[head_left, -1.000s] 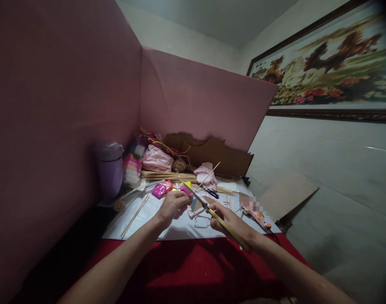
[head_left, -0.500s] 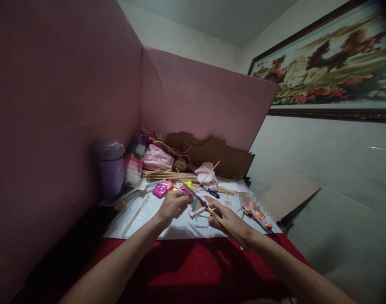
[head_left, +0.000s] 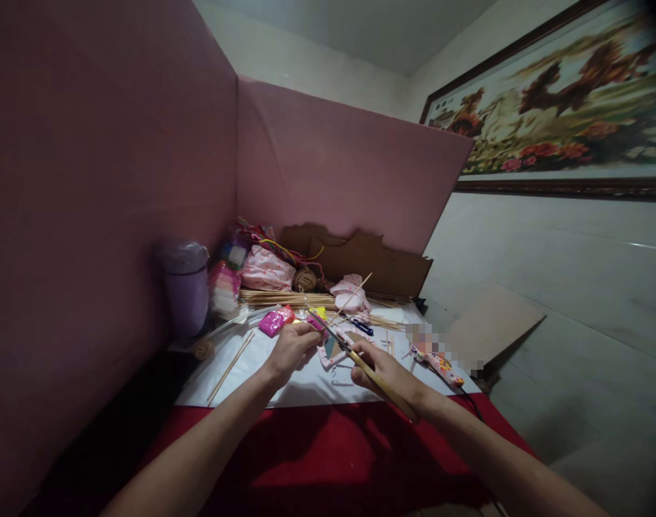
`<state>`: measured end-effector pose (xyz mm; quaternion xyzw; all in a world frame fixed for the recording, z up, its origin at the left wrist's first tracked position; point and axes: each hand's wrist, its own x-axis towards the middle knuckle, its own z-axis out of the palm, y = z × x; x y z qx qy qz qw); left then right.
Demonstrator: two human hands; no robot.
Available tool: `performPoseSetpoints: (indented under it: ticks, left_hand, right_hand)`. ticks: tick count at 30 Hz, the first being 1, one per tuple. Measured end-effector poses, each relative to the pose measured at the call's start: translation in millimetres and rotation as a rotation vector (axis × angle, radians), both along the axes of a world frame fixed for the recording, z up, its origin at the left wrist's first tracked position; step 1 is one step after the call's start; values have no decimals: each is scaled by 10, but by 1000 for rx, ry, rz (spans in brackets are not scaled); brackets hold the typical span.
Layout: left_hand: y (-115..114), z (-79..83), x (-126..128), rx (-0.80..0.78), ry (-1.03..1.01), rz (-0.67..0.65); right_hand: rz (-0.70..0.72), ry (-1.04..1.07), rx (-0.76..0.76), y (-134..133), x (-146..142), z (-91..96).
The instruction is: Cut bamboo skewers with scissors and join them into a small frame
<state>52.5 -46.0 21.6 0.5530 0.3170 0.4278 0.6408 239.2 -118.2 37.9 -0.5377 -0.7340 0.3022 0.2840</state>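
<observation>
My left hand (head_left: 293,352) is closed, its thumb and fingers pinched around the lower end of a thin bamboo stick (head_left: 354,293) that slants up to the right. In my right hand (head_left: 385,370) is a knife-like tool (head_left: 379,384) with a long yellowish handle and a narrow dark blade. The blade crosses the stick close to my left fingertips; whether it touches is too small to tell. Beneath the hands lies a pink-dotted, fabric-covered frame shape (head_left: 325,359). Bright pink packets (head_left: 273,322) sit just beyond my left hand.
Bundled bamboo sticks (head_left: 274,298), a twine ball (head_left: 305,279) and pink cloth (head_left: 266,269) lie at the back before torn cardboard (head_left: 360,258). A purple bin (head_left: 188,298) stands left. A patterned glue gun (head_left: 443,370) rests right. Two loose sticks (head_left: 231,366) lie on the white sheet.
My right hand and the tool have shifted very slightly left. My left hand keeps its pinch, and the stick stays at nearly the same slant. The camera view has moved slightly.
</observation>
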Motion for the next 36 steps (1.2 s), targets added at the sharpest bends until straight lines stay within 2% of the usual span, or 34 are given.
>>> performPoseSetpoints:
  ticks: [5,12,28,36]
  left_hand:
    - [1,-14,-4,-1,-12,2]
    - [0,4,-9,35,52,41]
    - [-19,26,-8,32,53,47]
    - [-25,46,-2,17,66,61]
  right_hand:
    - [22,39,-55,-3,-10,-34]
    - [-12,-24,42,15,3,-33]
    - [14,-34,67,27,-2,-13]
    - [24,10,-14,26,-20,-8]
